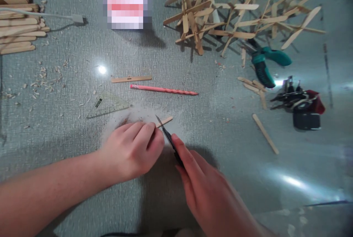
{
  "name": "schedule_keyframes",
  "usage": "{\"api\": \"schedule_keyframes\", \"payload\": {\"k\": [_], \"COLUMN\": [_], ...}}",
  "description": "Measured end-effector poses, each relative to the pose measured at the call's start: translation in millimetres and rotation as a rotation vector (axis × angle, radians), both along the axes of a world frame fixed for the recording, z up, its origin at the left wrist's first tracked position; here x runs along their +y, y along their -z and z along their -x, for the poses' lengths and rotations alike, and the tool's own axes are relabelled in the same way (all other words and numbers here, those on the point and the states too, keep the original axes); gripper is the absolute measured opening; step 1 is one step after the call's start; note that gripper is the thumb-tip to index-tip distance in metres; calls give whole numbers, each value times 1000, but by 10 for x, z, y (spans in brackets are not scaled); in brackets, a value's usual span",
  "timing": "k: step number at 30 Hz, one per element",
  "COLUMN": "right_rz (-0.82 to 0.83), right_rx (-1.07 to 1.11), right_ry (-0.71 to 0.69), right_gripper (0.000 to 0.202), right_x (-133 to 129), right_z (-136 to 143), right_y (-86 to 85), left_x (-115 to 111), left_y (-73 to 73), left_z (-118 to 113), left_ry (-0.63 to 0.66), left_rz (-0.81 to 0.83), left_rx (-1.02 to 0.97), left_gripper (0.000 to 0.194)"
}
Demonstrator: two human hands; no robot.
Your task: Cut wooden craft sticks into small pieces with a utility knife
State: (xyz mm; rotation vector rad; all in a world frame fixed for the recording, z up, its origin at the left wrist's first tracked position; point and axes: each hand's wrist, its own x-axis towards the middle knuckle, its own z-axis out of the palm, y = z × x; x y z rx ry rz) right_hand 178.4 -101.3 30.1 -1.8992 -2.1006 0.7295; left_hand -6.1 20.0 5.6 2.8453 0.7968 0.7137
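**Knife on a wooden stick**

Blade work fills the middle of my view. I see the left hand (135,150) with fingers curled and pressed together, pinning a short wooden stick (165,121) flat on the grey mat (82,178); only the stick's end shows, poking out at 2 o'clock from the fingertips. The right hand (201,185) pinches a thin black craft knife (167,137), index finger laid along its handle, the tip touching the stick just beside the left fingertips.

At 12 o'clock from the hands lies a pink pencil (164,89), with a notched stick (131,79) just beyond it. A clear triangle ruler (106,105) sits at 10 o'clock. Teal-handled pliers (266,64) lie at 2 o'clock, below a tangled stick structure (237,13). Stacked sticks (16,27) fill the 10 o'clock corner.
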Motion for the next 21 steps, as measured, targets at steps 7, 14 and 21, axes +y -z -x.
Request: {"api": "schedule_keyframes", "payload": {"k": [7, 14, 21], "right_rz": [-70, -182, -137], "right_rx": [-101, -251, -201], "right_ry": [-3, -38, -70], "right_gripper": [64, 65, 63], "right_x": [-25, -84, -135], "right_z": [55, 105, 75], "right_y": [38, 150, 141], "left_x": [-21, -61, -113], "left_y": [38, 49, 40], "left_z": [-23, -23, -24], "left_ry": [62, 88, 123], "left_rz": [3, -66, -181], "left_rx": [-64, -49, 9], "left_gripper": [13, 12, 17]}}
